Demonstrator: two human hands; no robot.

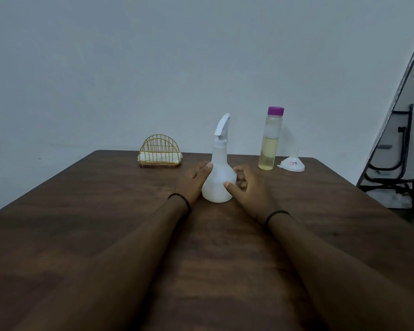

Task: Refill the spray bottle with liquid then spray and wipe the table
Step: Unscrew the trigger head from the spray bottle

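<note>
- A white translucent plastic spray bottle (pixel 219 180) with a trigger head stood upright on the dark brown wooden bench (pixel 105 223), a little short of the far edge and about midway along it.
- The left hand (pixel 193 181) lay against the bottle's left side, its fingers (pixel 202 166) reaching round behind the bulb and its thumb on the shoulder; how firmly it gripped could not be told.
- The right hand (pixel 250 189) cupped the bottle's right side, thumb tip touching the lower front of the bulb, the fingers (pixel 240 177) curled loosely by the far side.
- Each wrist carried a thin black band (pixel 180 199).
- A tall clear bottle with a purple cap (pixel 270 139), roughly half full of pale yellow liquid, stood near the far edge, right of the spray bottle and apart from it.
- A small white plastic funnel (pixel 292 163) sat mouth down just beside that bottle, toward the far right corner.
- A gold wire arched holder (pixel 160 150) holding a folded white cloth (pixel 160 156) sat at the far edge, left of the spray bottle.
- A black metal frame (pixel 399 149) stood beyond the right edge.
</note>
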